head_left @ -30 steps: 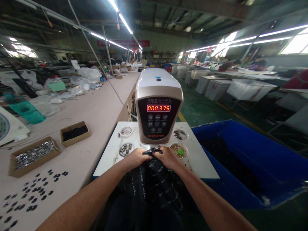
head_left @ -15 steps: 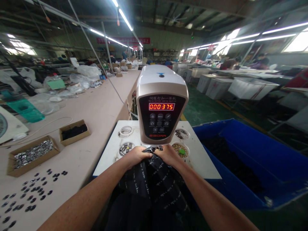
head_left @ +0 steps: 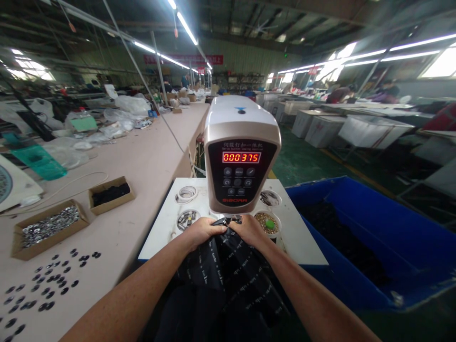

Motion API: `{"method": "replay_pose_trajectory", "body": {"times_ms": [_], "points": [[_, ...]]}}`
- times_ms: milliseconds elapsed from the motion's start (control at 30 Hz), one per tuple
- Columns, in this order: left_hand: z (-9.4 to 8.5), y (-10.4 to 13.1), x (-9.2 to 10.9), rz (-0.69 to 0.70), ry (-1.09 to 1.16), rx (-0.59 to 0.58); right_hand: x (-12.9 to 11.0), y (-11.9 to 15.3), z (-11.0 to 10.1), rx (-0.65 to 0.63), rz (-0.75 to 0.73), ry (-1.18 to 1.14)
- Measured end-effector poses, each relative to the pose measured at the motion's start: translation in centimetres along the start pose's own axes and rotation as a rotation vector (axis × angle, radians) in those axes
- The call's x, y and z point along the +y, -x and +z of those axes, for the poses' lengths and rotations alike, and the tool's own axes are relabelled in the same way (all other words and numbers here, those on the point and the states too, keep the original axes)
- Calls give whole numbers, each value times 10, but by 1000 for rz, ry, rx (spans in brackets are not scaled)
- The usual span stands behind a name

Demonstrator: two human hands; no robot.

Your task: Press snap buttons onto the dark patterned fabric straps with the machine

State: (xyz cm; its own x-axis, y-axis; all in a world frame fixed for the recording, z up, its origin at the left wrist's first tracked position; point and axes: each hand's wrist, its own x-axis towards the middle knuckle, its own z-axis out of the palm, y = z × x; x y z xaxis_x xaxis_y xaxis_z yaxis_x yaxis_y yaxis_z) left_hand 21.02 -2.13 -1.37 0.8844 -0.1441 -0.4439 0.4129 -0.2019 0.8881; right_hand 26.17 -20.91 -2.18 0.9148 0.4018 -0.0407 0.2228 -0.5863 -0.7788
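Both hands grip the top edge of a dark garment [head_left: 228,266] printed with rows of small white lettering. My left hand [head_left: 203,232] pinches it from the left, thumb on top. On the right, my right hand [head_left: 249,229] pinches the same edge close by. The edge sits just under the head of a button machine [head_left: 242,161], whose red display reads 000375. Its lower working parts are mostly hidden behind the hands and the casing. The rest of the garment hangs toward me over the front of the white machine table [head_left: 302,244].
Round wells in the machine table hold small metal parts [head_left: 186,219] and brass-coloured pieces [head_left: 263,221]. At left, the long table bears a carton of metal rings [head_left: 52,225], a carton of black pieces [head_left: 110,194] and scattered black discs [head_left: 50,280]. A blue bin [head_left: 402,237] with dark cloth stands right.
The hands and garment edge stay nearly in place under the machine head. The garment's hanging folds have shifted slightly to the right, and the whole view has moved a little. The display number is unchanged.
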Motion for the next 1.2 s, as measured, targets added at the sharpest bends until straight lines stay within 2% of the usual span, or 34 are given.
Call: {"method": "replay_pose_trajectory", "body": {"times_ms": [167, 367, 500, 667, 767, 1000, 1200], "points": [[-1, 1, -9, 56, -84, 124, 4, 1, 4, 24, 13, 29], [5, -3, -12, 94, -98, 211, 12, 8, 1, 14, -66, 25], [4, -6, -12, 87, -102, 221, 15, 11, 2, 18, -116, 19], [-1, -2, -16, 115, -108, 189, 18, 7, 14, 129, -40, 67], [0, -3, -21, 162, -148, 210, 19, 6, 18, 159, -18, 72], [7, -1, -25, 265, -380, 376, 22, 6, 16, 150, -51, 113], [2, 5, -23, 291, -505, 354, 24, 5, 15, 131, -68, 142]]}}
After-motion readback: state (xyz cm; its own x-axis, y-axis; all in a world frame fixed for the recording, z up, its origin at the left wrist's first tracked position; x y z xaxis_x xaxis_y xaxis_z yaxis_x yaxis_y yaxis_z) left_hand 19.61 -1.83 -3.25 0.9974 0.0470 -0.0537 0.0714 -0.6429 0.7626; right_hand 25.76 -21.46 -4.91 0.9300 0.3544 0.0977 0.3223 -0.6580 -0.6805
